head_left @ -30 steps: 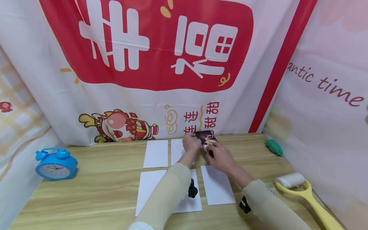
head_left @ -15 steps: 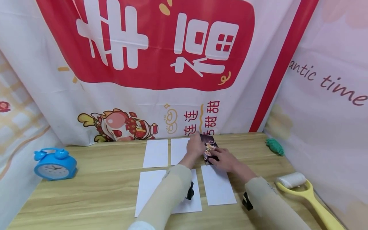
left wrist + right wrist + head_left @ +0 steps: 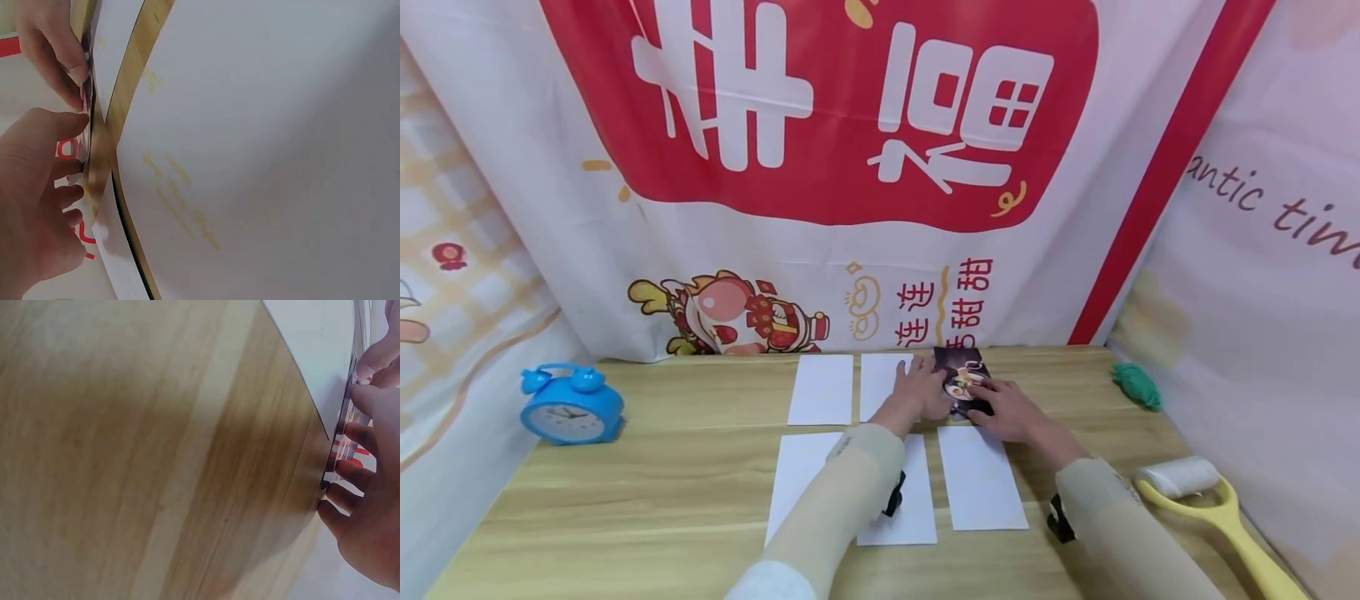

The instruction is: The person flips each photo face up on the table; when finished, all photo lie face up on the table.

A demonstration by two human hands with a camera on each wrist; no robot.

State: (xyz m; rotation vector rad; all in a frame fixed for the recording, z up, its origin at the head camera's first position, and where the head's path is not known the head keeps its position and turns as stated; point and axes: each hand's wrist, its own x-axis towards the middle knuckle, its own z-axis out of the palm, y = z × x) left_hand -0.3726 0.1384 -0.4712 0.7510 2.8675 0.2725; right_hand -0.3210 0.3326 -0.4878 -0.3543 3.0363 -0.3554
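A dark photo card with a picture of food (image 3: pixel 958 379) lies on the wooden table (image 3: pixel 700 467) by the back curtain, at the right end of the back row of white cards. My left hand (image 3: pixel 919 390) touches its left side, thumb and fingertips at the edge in the left wrist view. My right hand (image 3: pixel 1009 410) rests spread fingers on its right side and near corner. In the right wrist view, those fingers (image 3: pixel 350 475) lie along the card. Nearest my left hand is a white card (image 3: pixel 880 375), partly hidden by it.
Another white card (image 3: pixel 822 390) lies back left; more lie in front, one white card (image 3: pixel 981 479) below my right hand and others partly under my left forearm. A blue alarm clock (image 3: pixel 572 408) stands left. A green bundle (image 3: pixel 1137 386) and a yellow-handled lint roller (image 3: pixel 1225 508) lie right.
The photo card has come down from a tilted position to lie flat and straighter beside the white cards. My left hand's fingers have spread, and the head view has shifted slightly.
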